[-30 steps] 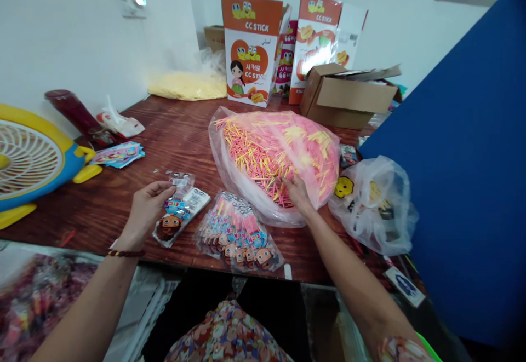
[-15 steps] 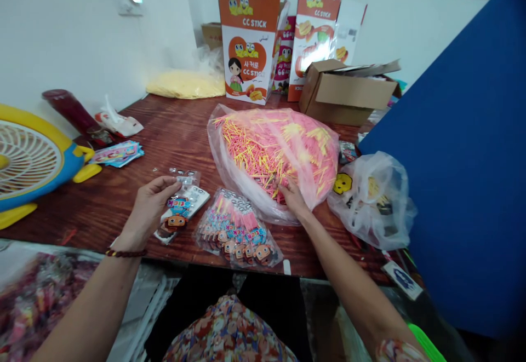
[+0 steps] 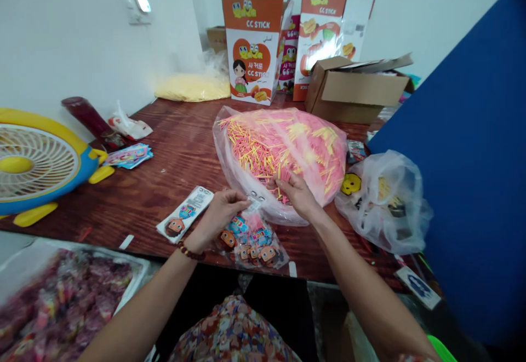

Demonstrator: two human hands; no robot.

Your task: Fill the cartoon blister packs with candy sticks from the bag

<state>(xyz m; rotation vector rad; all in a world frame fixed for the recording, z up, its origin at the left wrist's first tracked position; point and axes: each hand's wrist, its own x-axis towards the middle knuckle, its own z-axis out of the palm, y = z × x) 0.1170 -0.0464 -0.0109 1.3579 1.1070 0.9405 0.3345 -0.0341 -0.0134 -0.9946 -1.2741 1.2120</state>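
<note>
My left hand (image 3: 222, 211) pinches the top of a small clear printed bag (image 3: 237, 225) with a cartoon face on it. It hangs over a pile of similar bags (image 3: 263, 255) with pink sticks inside, partly covering them. Left of that hand lies a stack of flat printed bags (image 3: 181, 220). At the near edge of a large clear plastic sack (image 3: 222, 132), my right hand (image 3: 299, 193) has its fingers closed on a small bunch of pink sticks (image 3: 283, 176). Loose pink and yellow sticks (image 3: 255, 151) fill the sack.
A yellow and blue fan (image 3: 88, 162), a dark red bottle (image 3: 88, 118) and a tissue pack (image 3: 130, 127) stand at left. Behind are printed boxes (image 3: 250, 50) and an open carton (image 3: 357, 91). A white plastic bag (image 3: 406, 187) sits at right. A tub of wrapped pieces (image 3: 69, 296) is below left.
My left hand has taken a bag from the flat stack and moved right, over the filled bags. My right hand has lifted slightly, with pink sticks showing between its fingers.
</note>
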